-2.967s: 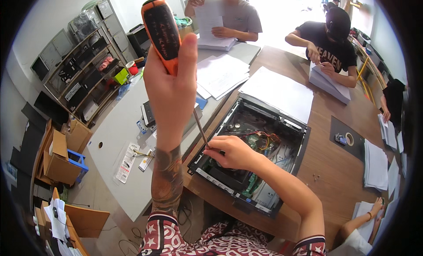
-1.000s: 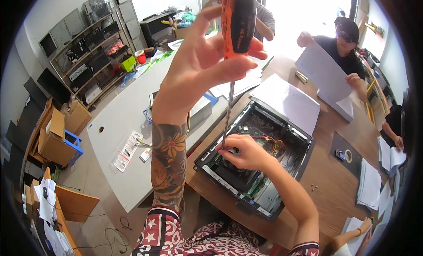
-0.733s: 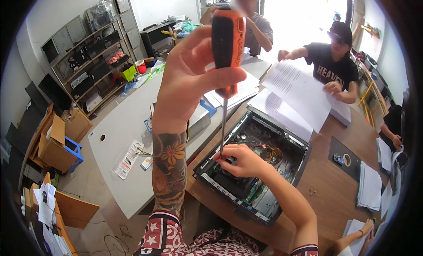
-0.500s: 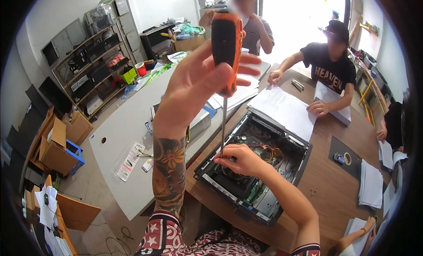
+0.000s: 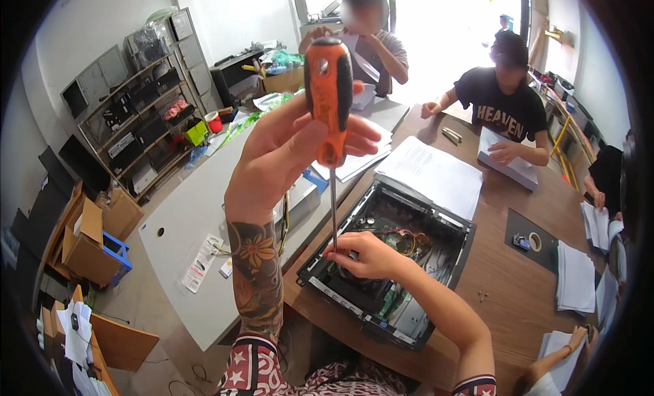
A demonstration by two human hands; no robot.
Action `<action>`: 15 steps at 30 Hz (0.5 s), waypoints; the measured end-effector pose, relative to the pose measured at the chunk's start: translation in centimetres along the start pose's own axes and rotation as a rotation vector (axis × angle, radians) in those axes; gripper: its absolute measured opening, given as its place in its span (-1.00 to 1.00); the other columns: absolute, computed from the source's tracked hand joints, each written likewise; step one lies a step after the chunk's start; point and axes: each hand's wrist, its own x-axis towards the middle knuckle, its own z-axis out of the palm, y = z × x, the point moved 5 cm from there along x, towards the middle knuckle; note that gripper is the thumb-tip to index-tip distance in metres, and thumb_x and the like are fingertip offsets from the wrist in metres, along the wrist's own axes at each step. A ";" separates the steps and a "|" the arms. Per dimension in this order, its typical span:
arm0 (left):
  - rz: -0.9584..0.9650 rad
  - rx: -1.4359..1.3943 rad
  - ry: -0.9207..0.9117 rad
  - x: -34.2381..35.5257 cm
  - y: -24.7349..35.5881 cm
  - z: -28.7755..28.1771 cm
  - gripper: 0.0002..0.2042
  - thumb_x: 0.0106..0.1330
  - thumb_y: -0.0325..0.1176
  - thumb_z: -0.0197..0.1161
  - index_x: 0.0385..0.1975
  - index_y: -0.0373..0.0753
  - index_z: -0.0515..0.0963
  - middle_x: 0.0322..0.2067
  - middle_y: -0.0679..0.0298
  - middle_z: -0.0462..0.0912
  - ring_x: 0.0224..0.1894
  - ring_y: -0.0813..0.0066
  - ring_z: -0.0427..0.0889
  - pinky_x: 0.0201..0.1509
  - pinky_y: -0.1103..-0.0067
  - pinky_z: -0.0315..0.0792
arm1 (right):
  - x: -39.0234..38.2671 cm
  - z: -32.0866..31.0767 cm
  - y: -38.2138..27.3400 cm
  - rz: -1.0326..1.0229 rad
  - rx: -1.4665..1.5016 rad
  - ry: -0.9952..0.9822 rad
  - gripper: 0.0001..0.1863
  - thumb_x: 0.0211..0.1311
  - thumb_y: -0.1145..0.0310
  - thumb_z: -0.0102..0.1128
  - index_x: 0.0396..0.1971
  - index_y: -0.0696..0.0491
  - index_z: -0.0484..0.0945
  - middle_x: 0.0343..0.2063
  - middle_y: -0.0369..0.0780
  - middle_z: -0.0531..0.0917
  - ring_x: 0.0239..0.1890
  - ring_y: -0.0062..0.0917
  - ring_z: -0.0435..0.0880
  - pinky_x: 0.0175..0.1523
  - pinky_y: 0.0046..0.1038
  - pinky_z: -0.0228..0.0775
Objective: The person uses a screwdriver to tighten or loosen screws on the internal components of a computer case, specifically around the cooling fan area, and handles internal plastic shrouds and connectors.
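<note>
My left hand (image 5: pixel 283 147) is raised, thumb and fingers around the orange and black handle of a screwdriver (image 5: pixel 330 103). Its metal shaft points down, nearly upright, into the near-left part of an open computer case (image 5: pixel 446 283). At the shaft's lower end, my right hand (image 5: pixel 364 255) pinches it between thumb and fingers. The screwdriver's tip is hidden behind those fingers. Inside the black case, a round fan-like part partly shows under my right hand, and red and yellow wires (image 5: pixel 412 241) lie beyond it.
Printed sheets (image 5: pixel 432 175) lie at the case's far edge. Small screws (image 5: pixel 484 297), a tape roll (image 5: pixel 535 241) on a dark mat and paper stacks (image 5: pixel 575 277) are to the right. Two people sit or stand across the table; others' hands handle paper at right. A blister pack (image 5: pixel 202 263) lies left.
The screwdriver handle has turned in my left hand, its orange side now facing me. A person across has moved a hand from the printed sheets onto the paper stack.
</note>
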 end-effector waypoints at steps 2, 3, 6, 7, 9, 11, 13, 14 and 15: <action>-0.041 0.108 0.018 -0.1 0.4 -0.5 -0.37 0.23 -0.16 0.37 0.17 -0.45 0.32 -0.26 -0.06 0.67 -0.23 0.27 0.72 -0.11 0.42 0.59 | 0.0 0.0 -0.4 -0.044 0.019 -0.003 -0.83 0.26 0.39 0.16 -0.29 0.19 0.60 -0.45 -0.08 0.64 -0.38 -0.24 0.64 -0.25 -0.31 0.47; -0.031 0.111 0.012 0.0 0.6 0.0 -0.37 0.23 -0.16 0.37 0.17 -0.45 0.32 -0.26 -0.06 0.67 -0.23 0.27 0.72 -0.11 0.42 0.59 | 0.0 -0.2 -0.5 -0.051 0.010 0.001 -0.83 0.26 0.39 0.16 -0.29 0.19 0.60 -0.45 -0.08 0.64 -0.38 -0.24 0.64 -0.25 -0.31 0.47; -0.069 0.287 0.201 0.7 0.4 0.6 -0.53 0.05 -0.55 0.49 -0.05 -0.32 0.41 -0.28 0.07 0.70 -0.27 0.51 0.70 -0.33 0.65 0.55 | -0.4 -0.3 0.1 0.015 0.000 -0.052 -0.82 0.27 0.46 0.14 -0.19 0.16 0.62 -0.36 -0.15 0.69 -0.29 -0.37 0.68 -0.17 -0.40 0.49; -0.066 0.277 0.194 0.7 0.5 0.8 -0.53 0.05 -0.55 0.49 -0.05 -0.32 0.41 -0.28 0.07 0.70 -0.27 0.51 0.70 -0.33 0.65 0.55 | -0.4 -0.3 0.1 0.023 -0.008 -0.046 -0.82 0.27 0.46 0.14 -0.19 0.16 0.62 -0.36 -0.15 0.69 -0.29 -0.37 0.68 -0.17 -0.40 0.49; -0.033 0.237 0.129 0.4 0.6 1.3 -0.53 0.14 -0.51 0.44 0.03 -0.35 0.40 -0.26 0.04 0.69 -0.24 0.50 0.69 -0.24 0.61 0.58 | -0.3 -0.1 0.1 -0.010 0.044 -0.039 -0.83 0.26 0.47 0.13 -0.19 0.16 0.62 -0.36 -0.15 0.69 -0.29 -0.36 0.68 -0.18 -0.40 0.49; 0.023 0.200 0.079 0.1 1.0 1.4 -0.39 0.17 -0.27 0.44 0.17 -0.37 0.35 -0.21 -0.07 0.66 -0.22 0.34 0.70 -0.16 0.48 0.58 | -0.2 -0.1 0.1 0.005 0.044 -0.040 -0.82 0.27 0.46 0.13 -0.20 0.16 0.62 -0.36 -0.14 0.68 -0.27 -0.36 0.67 -0.16 -0.40 0.50; -0.055 0.217 0.101 0.0 1.0 1.1 -0.33 0.18 -0.16 0.42 0.20 -0.41 0.33 -0.17 -0.08 0.65 -0.19 0.31 0.70 -0.10 0.45 0.57 | -0.3 -0.1 0.3 0.017 0.065 -0.064 -0.82 0.27 0.44 0.13 -0.21 0.16 0.62 -0.35 -0.13 0.68 -0.26 -0.36 0.67 -0.12 -0.39 0.50; -0.053 0.201 0.158 -0.1 0.8 1.2 -0.27 0.12 -0.14 0.48 0.20 -0.43 0.33 -0.21 0.03 0.64 -0.25 0.37 0.69 -0.10 0.48 0.55 | -0.3 -0.2 0.1 0.017 0.063 -0.056 -0.82 0.27 0.44 0.13 -0.21 0.16 0.62 -0.35 -0.13 0.68 -0.26 -0.36 0.67 -0.12 -0.39 0.50; -0.053 0.200 0.149 0.1 0.6 1.2 -0.27 0.12 -0.14 0.48 0.20 -0.43 0.33 -0.21 0.03 0.64 -0.25 0.37 0.69 -0.10 0.48 0.55 | -0.4 -0.3 -0.1 0.028 0.066 -0.059 -0.82 0.27 0.43 0.14 -0.21 0.16 0.63 -0.35 -0.13 0.68 -0.25 -0.36 0.67 -0.12 -0.39 0.50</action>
